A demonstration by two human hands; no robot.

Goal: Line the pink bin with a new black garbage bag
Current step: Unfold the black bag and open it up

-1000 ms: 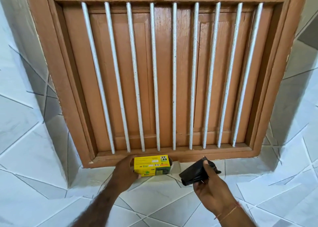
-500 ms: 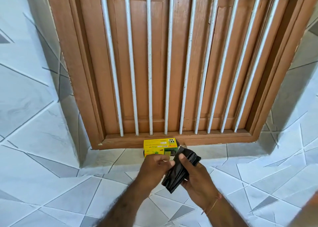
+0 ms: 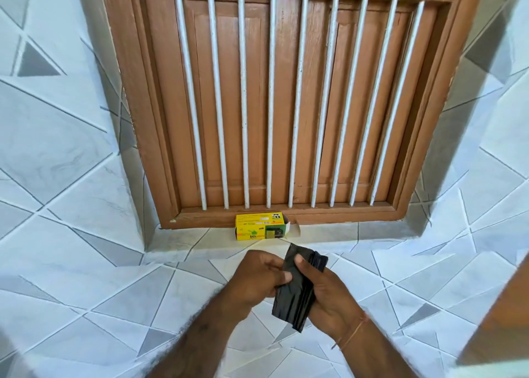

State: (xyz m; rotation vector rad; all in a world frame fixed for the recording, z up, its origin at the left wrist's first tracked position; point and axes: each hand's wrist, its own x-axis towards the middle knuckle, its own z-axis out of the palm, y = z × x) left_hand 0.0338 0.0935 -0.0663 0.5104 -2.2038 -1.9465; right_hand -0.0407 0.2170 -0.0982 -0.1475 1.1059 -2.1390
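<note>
A folded black garbage bag (image 3: 297, 294) is held upright between both hands in front of the tiled wall. My left hand (image 3: 260, 280) pinches its left edge with thumb and fingers. My right hand (image 3: 329, 294) grips it from the right, thumb pressed on its front. A yellow and green bin-bag box (image 3: 260, 226) lies on the tiled window ledge, its right end flap open. The pink bin is not in view.
A brown wooden shuttered window (image 3: 286, 97) with white vertical bars fills the wall above the ledge. White and grey patterned tiles (image 3: 86, 234) cover the wall around it. A brown edge (image 3: 503, 314) shows at the lower right.
My left hand let go of the yellow box on the ledge and joined my right hand on the folded black bag. Both hands drew back from the ledge with the bag.
</note>
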